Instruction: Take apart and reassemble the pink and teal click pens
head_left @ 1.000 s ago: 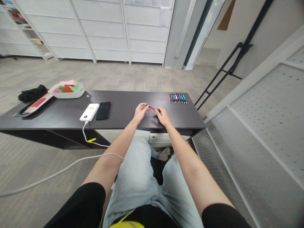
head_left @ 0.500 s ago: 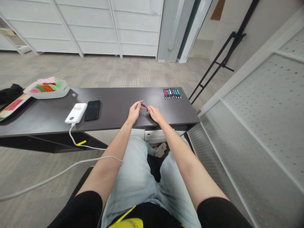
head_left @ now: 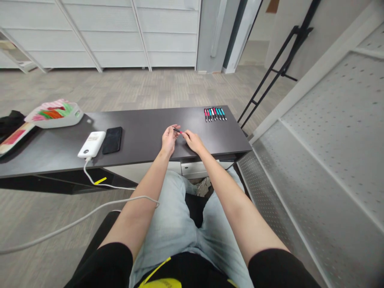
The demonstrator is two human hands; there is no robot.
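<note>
A dark pen with a red section [head_left: 178, 130] is held between my two hands, just above the dark tabletop [head_left: 144, 132]. The fingers of my left hand [head_left: 169, 140] pinch its black end, while my right hand [head_left: 193, 141] is closed round its red end and hides part of it. Beyond my right hand, a row of several pens [head_left: 215, 114] lies side by side near the far right corner of the table; their colours are red, teal, white and black.
Left of my hands lie a black phone [head_left: 112, 140] and a white power bank [head_left: 91, 144] with a white cable [head_left: 93, 176] hanging over the front edge. Farther left stands a white basket [head_left: 64, 121] with colourful contents. A perforated panel [head_left: 324, 132] rises on the right.
The pen has tilted slightly in my fingers, and more of its black end shows at my left hand. The whole view has shifted slightly; the objects on the table keep their places.
</note>
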